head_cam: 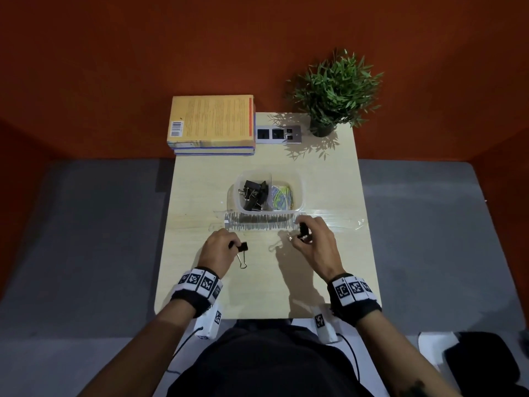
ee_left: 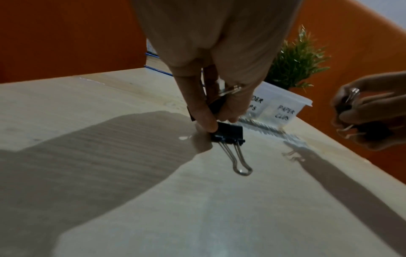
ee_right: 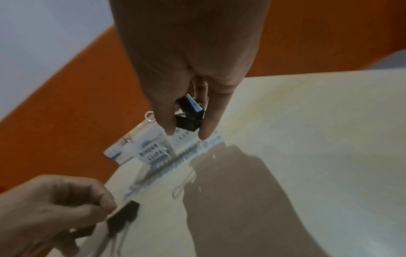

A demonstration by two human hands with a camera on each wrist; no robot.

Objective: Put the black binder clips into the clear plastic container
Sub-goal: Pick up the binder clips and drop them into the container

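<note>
The clear plastic container [head_cam: 297, 193] stands mid-table with a divider. Several black binder clips [head_cam: 253, 193] lie in its left compartment and coloured paper clips [head_cam: 282, 196] in its right. My left hand [head_cam: 234, 246] pinches a black binder clip [ee_left: 228, 133] that rests on the table, its wire handles pointing toward me; another clip [ee_left: 216, 104] is tucked in the same fingers. My right hand [head_cam: 299, 233], just in front of the container [ee_right: 140, 149], grips black binder clips [ee_right: 190, 116] above the table. A loose silver paper clip [head_cam: 275, 247] lies between the hands.
A stack of books [head_cam: 211, 124], a socket panel [head_cam: 277, 134] and a potted plant [head_cam: 335, 93] line the table's far edge. Clear tape [head_cam: 329, 222] is stuck across the table in front of the container. Grey seating flanks the narrow table.
</note>
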